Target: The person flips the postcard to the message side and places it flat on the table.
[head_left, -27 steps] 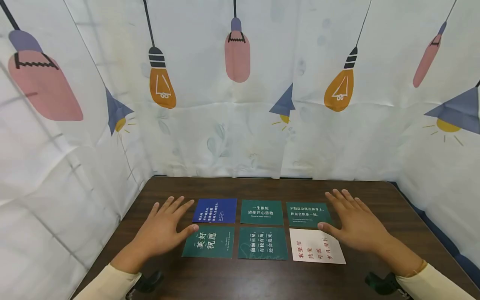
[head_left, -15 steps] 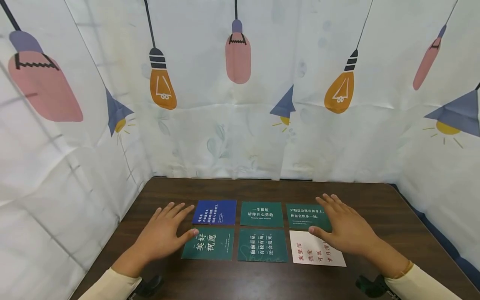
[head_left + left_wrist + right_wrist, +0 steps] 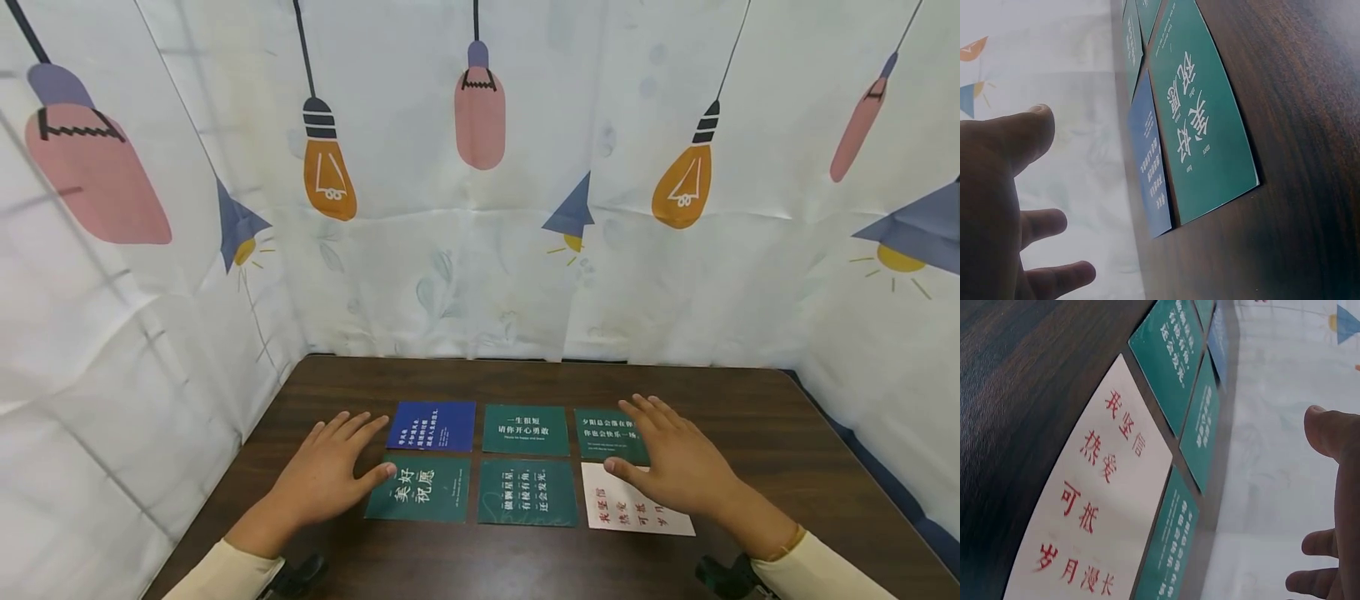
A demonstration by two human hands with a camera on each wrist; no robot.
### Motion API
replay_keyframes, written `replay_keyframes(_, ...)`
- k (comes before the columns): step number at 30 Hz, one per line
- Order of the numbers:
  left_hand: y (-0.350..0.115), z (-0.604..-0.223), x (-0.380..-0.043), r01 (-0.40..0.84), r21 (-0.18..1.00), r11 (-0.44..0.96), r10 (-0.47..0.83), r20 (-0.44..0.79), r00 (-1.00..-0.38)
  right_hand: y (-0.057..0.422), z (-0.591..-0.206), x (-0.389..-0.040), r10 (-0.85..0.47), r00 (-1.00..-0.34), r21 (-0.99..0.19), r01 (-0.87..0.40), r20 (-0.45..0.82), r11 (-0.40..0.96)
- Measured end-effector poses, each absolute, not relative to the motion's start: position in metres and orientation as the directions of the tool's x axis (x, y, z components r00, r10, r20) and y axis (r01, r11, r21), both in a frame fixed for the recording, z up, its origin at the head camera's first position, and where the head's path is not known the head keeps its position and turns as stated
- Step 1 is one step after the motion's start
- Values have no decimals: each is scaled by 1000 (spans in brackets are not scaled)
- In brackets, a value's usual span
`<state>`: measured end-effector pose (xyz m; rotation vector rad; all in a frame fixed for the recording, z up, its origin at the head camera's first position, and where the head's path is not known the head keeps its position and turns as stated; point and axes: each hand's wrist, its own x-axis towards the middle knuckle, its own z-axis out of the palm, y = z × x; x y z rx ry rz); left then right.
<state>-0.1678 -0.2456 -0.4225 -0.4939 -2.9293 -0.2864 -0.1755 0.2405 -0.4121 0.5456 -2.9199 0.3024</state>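
Several printed cards lie flat in two rows on a dark wooden table (image 3: 480, 567). At the back are a blue card (image 3: 450, 427), a green card (image 3: 525, 446) and another green card (image 3: 600, 446). The front row has a green card with large white characters (image 3: 450, 500), a second green card (image 3: 555, 500) and a white card with red characters (image 3: 607, 496). My left hand (image 3: 326, 475) hovers by the left cards, fingers spread and holding nothing. My right hand (image 3: 682, 467) hovers with spread fingers over the right cards, covering parts of the white card and the back right green card.
A white curtain (image 3: 390, 275) printed with lamps and bulbs hangs behind the table and along both sides. Each wrist carries a dark strapped device, seen below the left cuff (image 3: 300, 575) and right cuff (image 3: 727, 575).
My right hand has moved left, further over the right-hand cards. My left hand has come down slightly in the view, still spread. The cards keep their places on the table.
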Motion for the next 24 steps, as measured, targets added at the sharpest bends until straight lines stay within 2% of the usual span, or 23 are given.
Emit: replay_keyframes(24,-251,-434,-163,347,189,919,322,150,-935,210,-429,-171,-368,-912,-192,-400,178,896)
